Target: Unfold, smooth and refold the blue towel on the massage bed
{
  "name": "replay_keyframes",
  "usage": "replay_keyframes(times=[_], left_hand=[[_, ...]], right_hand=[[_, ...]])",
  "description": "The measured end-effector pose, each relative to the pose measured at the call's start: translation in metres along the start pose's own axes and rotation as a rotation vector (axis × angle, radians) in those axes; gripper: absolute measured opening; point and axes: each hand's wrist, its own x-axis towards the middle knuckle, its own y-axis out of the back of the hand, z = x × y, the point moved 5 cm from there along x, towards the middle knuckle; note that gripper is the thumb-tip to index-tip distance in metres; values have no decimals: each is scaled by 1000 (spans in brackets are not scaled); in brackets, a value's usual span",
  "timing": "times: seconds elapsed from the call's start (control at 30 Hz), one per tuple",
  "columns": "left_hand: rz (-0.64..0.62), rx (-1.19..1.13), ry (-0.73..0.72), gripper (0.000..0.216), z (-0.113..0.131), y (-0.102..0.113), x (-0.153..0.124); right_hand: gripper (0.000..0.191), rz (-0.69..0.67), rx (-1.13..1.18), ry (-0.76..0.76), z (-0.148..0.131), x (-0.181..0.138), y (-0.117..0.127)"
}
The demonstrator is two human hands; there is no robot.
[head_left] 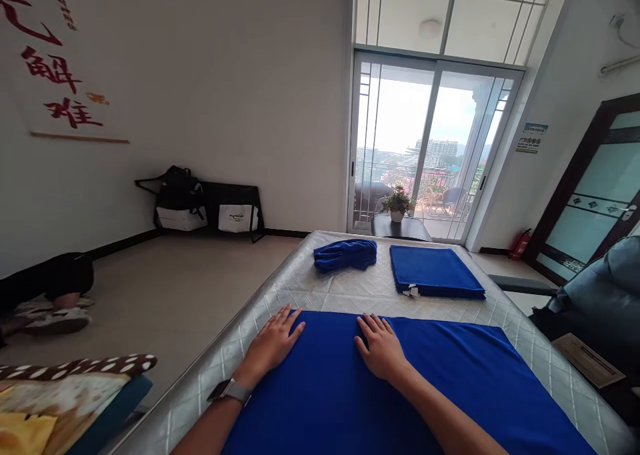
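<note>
A blue cloth [320, 381] lies spread over the near part of the silvery quilted table cover [280, 295]. My left hand [273, 341] rests flat on the cloth's far left corner, fingers apart, with a watch on the wrist. Flat on the cloth near its far edge is my right hand [381, 345], its fingers stretched out. Slight wrinkles run across the cloth to the right of it. Beyond the hands sit a loosely bunched blue cloth [345, 254] and, to its right, a neat stack of folded blue cloths [435, 269] with white tags at its near edge.
A potted plant [397, 203] stands on a dark table [403, 227] by the sliding glass door. At the left are a patterned cloth pile [65, 401] and a person's leg and shoe [57, 318]. A grey bag-like shape [607, 275] and a cardboard piece [587, 359] lie right.
</note>
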Motion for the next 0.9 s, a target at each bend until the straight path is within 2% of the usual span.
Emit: replay_keyframes(times=[0.2,0.57,0.7,0.9], left_hand=[[21,-18,-3,62,-3,-2,2],[21,8,-19,61,-6,-5,4],[-28,7,6,63,-5,-3,2],[-47,2,32,64,-3,3,0]], right_hand=[[65,-34,-124,-174,90,-42,27],[67,47,-299,-476,265,-112,71],[68,70,-338,-531,302,-127,74],[67,74,-367,-575,329,-133,74]])
